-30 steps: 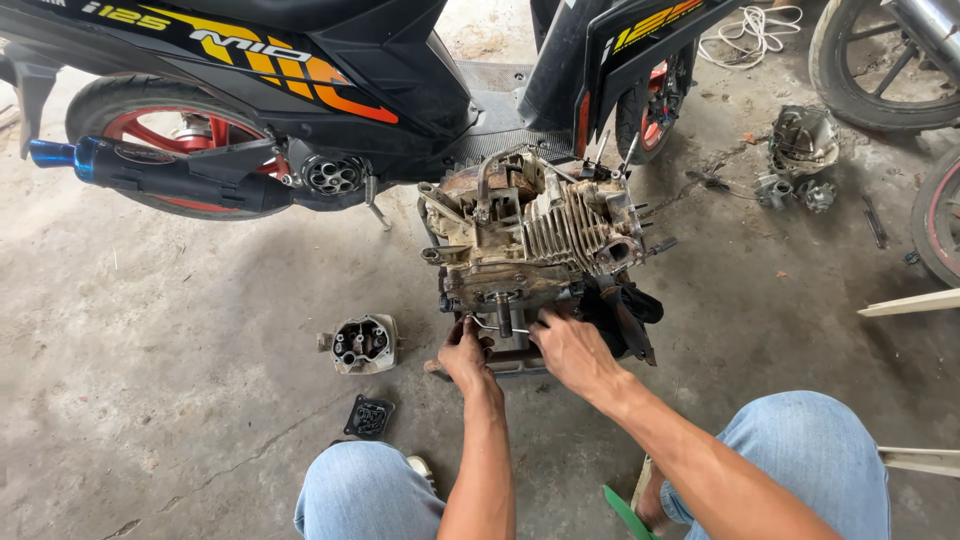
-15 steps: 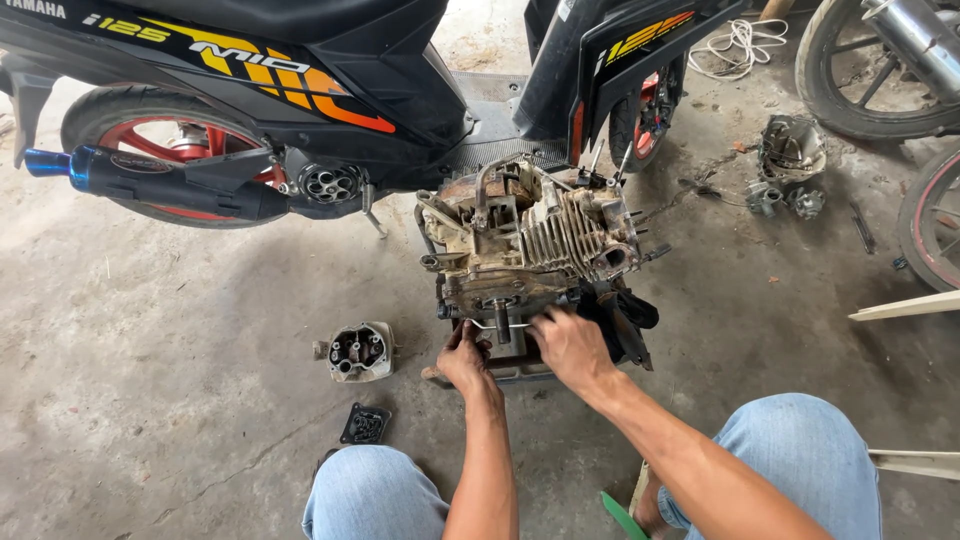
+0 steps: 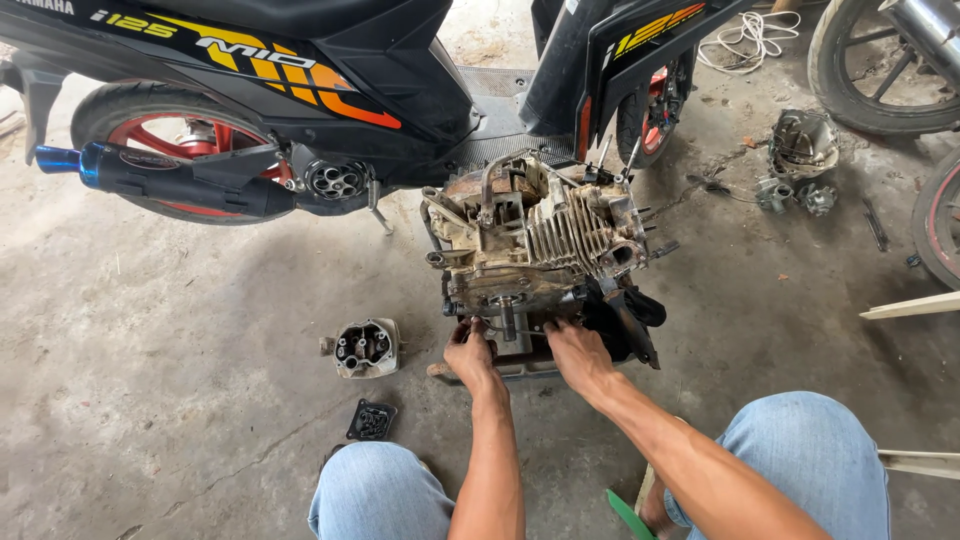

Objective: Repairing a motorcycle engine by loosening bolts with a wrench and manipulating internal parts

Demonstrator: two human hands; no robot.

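Note:
A dirty motorcycle engine [image 3: 540,245] with cooling fins stands on the concrete floor in front of my knees. My left hand [image 3: 468,352] grips its lower front edge beside a protruding shaft [image 3: 508,318]. On the other side of the shaft, my right hand [image 3: 578,352] presses against the engine's base next to a black part [image 3: 625,315]. Both hands touch the engine low down; the fingertips are hidden under it.
A black scooter [image 3: 330,90] with orange stripes and a red rear wheel stands behind the engine. A cylinder head [image 3: 366,346] and a small black part [image 3: 372,421] lie on the floor at left. More engine parts [image 3: 800,160] and another wheel [image 3: 880,70] sit at right.
Both hands have stayed at the engine's lower front, shifting only slightly. The view has drifted a little.

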